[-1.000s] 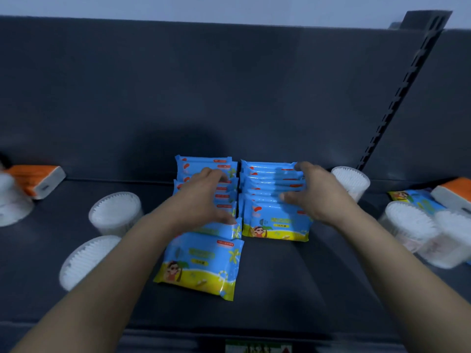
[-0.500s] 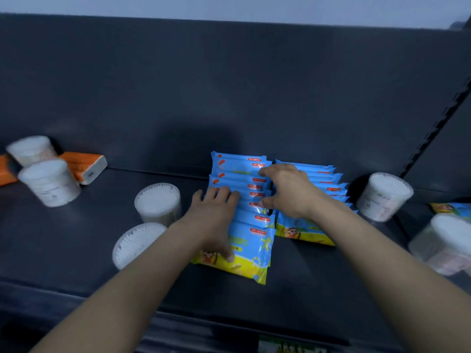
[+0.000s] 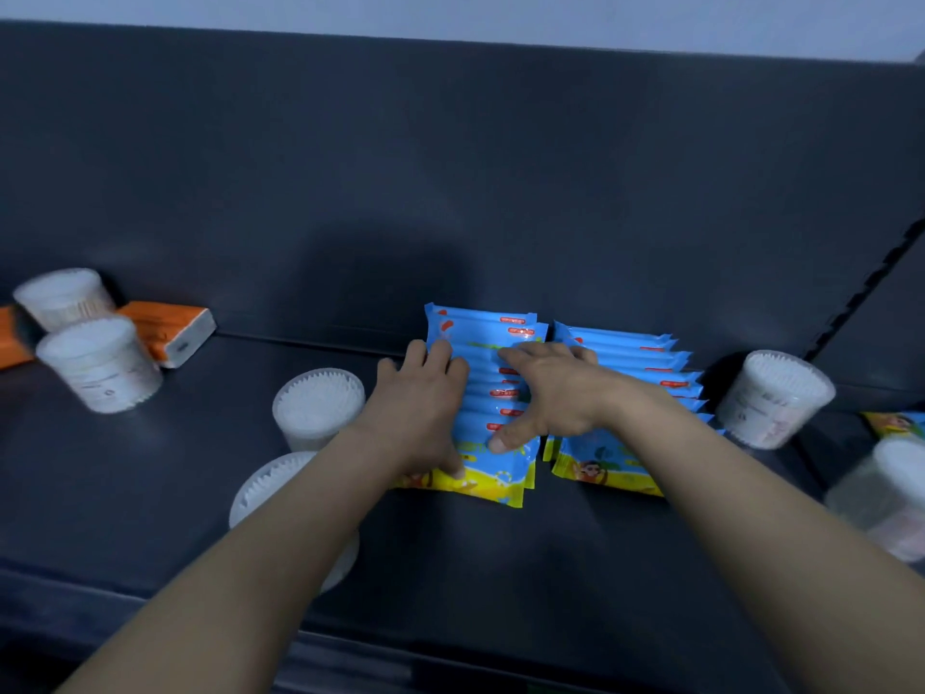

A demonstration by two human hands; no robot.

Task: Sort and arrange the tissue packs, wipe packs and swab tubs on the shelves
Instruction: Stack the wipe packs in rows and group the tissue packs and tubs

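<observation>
The left hand [image 3: 425, 408] lies flat against the left flank of the left row of wipe packs [image 3: 480, 333], fingers straight and together. It grips nothing and only presses. The right hand [image 3: 555, 393] is spread wide over the top of the same row, fingers laid across the blue edges and thumb planted on the front pack [image 3: 495, 480]; it too presses rather than grips. Between them the row stands overlapped like tiles, running from the back edge of the shelf [image 3: 500, 568] toward its middle. The right row of wipe packs [image 3: 635, 388] sits just beside it, with a narrow gap between. The step in hand looks like squaring up the left row so that its packs line up. Two swab tubs [image 3: 320, 408] stand just left of the left forearm, and a third tub [image 3: 776, 398] sits just right of the right row. Two more tubs [image 3: 100, 363] are toward the shelf's left end, beside an orange tissue pack [image 3: 170, 333] at the back edge. A loose wipe pack [image 3: 896, 425] lies near the right end, by a blurred tub [image 3: 891, 493]. The next move probably calls for lifting both hands off without toppling the row, then gathering the scattered tubs or the loose pack.
</observation>
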